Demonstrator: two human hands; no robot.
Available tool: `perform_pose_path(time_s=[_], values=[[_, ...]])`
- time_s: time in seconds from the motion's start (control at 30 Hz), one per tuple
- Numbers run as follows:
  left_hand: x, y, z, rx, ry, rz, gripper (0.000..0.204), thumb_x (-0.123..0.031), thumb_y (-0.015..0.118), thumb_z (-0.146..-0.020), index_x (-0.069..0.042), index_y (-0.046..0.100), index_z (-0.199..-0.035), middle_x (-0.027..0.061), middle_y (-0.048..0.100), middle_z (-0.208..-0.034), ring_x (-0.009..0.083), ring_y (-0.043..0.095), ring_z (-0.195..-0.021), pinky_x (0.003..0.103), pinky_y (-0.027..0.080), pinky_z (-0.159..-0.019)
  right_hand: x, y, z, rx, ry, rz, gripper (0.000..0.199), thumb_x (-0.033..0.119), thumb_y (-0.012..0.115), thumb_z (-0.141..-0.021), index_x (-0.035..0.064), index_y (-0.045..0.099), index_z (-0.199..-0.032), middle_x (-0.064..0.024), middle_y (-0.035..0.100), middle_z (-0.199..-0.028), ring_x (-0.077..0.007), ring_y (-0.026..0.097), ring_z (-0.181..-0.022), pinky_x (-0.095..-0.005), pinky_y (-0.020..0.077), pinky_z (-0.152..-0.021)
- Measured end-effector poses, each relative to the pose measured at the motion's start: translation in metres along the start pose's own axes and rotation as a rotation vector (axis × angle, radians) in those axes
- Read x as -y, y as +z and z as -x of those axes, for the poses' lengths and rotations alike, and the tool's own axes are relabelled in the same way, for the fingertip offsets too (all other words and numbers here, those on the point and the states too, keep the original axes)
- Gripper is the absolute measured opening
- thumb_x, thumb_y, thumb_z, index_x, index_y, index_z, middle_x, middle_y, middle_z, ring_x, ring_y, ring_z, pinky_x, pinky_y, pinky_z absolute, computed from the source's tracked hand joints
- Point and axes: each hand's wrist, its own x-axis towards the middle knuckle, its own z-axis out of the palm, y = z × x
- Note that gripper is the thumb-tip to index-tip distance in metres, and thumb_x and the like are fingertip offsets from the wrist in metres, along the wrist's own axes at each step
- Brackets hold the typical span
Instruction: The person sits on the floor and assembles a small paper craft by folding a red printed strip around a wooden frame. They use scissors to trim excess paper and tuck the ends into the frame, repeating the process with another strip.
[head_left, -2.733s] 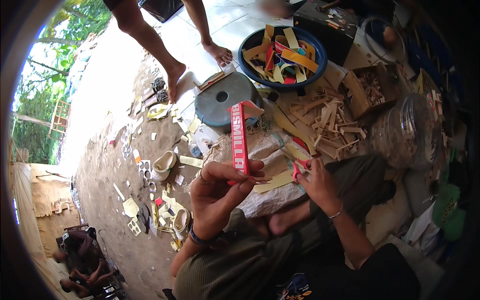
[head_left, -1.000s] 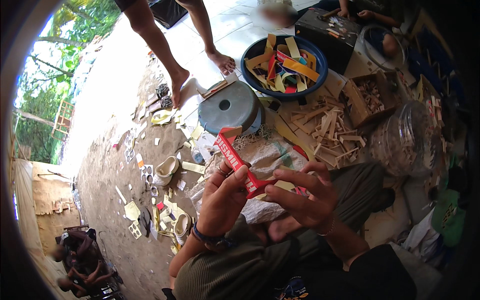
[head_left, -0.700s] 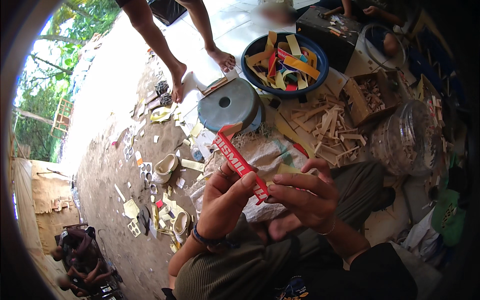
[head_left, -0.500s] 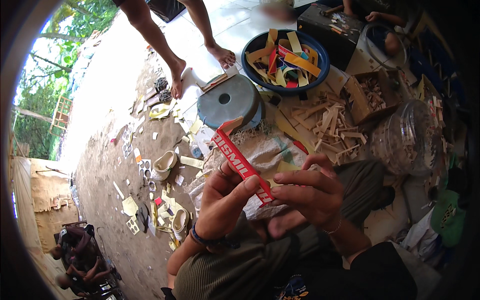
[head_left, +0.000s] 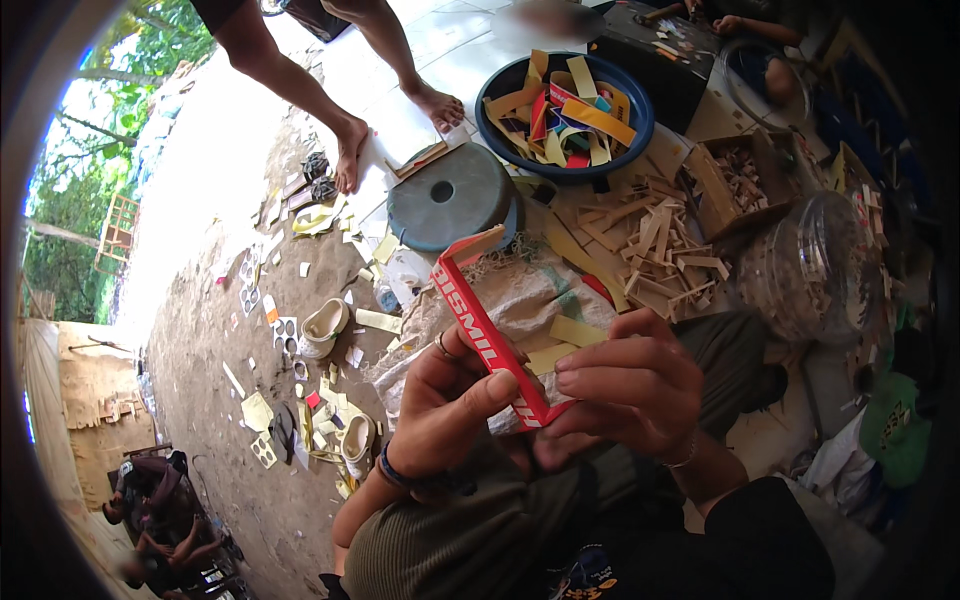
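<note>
My left hand grips a long red strip with white lettering and a pale inner side, thumb on its face and fingers behind. The strip slants from far left to near right above my lap. Its far end is folded over to the right. At the near end, my right hand holds a short bent flap between thumb and fingers; part of the flap is hidden by them. Under the strip, a whitish woven sack covers my lap, with yellow pieces lying on it beside my right fingers.
Ahead stands a grey round block with a centre hole. Beyond it is a blue basin of coloured strips. To the right are loose wooden slats, a cardboard box and a clear round tub. A person's bare feet stand far left.
The strip's near end now bends to the right, where it was straight before. My right hand has shifted slightly right and down with that end. The view has moved slightly.
</note>
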Motion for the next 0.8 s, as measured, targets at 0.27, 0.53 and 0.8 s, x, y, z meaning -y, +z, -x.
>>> perform_pose_path(time_s=[0.27,0.53,0.8], values=[[-0.003,0.003,0.000,0.023,-0.022,0.023,0.030,-0.017,0.071,-0.097,0.000,0.056,-0.116,0.0146,0.068,-0.093,0.0254,0.070,-0.085,0.036,0.057,-0.076,-0.004,-0.005,0.002,0.072,-0.163,0.025,0.027,0.033,0.083,-0.082,0.0194,0.074,-0.105,0.0021,0.074,-0.101,-0.0090,0.071,-0.093,-0.0314,0.0532,-0.074],[-0.005,0.004,0.001,0.017,0.014,-0.065,0.031,-0.017,0.074,-0.095,0.000,0.056,-0.114,0.0130,0.068,-0.093,0.0252,0.069,-0.089,0.038,0.055,-0.082,-0.003,-0.008,-0.004,0.176,-0.124,0.034,0.021,0.027,0.081,-0.086,0.0149,0.073,-0.101,0.0019,0.073,-0.096,-0.0093,0.071,-0.087,-0.0309,0.0530,-0.076],[-0.003,0.010,-0.003,-0.054,-0.045,0.035,0.035,-0.019,0.071,-0.098,-0.001,0.055,-0.124,0.0101,0.065,-0.098,0.0199,0.066,-0.091,0.034,0.054,-0.082,-0.006,-0.002,-0.007,0.164,0.030,-0.207,0.034,0.020,0.088,-0.079,0.0070,0.071,-0.106,-0.0016,0.073,-0.100,-0.0171,0.071,-0.087,-0.0319,0.0528,-0.076]])
